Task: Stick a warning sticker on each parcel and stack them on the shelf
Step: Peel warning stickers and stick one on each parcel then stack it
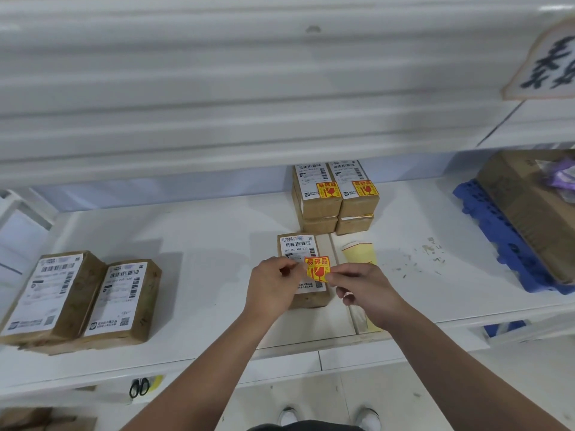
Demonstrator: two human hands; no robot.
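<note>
both hands over the parcel (303,269) sitting mid-shelf, near the front edge. my left hand (273,286) pinches the left side of the sticker (317,269), my right hand (362,290) pinches its lower right corner. sticker is yellow with red print, held just above the parcel's white label, slightly tilted; can't tell if it touches the label yet. other fingers of both hands curled in.

behind the parcel, toward the back edge of the shelf (202,237), a stack (336,197) of four parcels, two by two, the top pair each with a sticker on the label. the stack sits just behind the one i'm working on, small gap between.

backing sheet (359,250), pale yellow, lies flat just right of the parcel, partly under my right hand.

left end of the shelf: two unstickered parcels (81,300) side by side, touching, at the front edge, well apart from the middle one.

right end: blue tray (497,234) with a big carton (529,213) on it. some paper scraps (431,250) on the shelf between the tray and the sheet.

scissors (139,387) on the level below, under the front edge, left of my left forearm. my shoes (287,415) show on the floor at the bottom.
</note>
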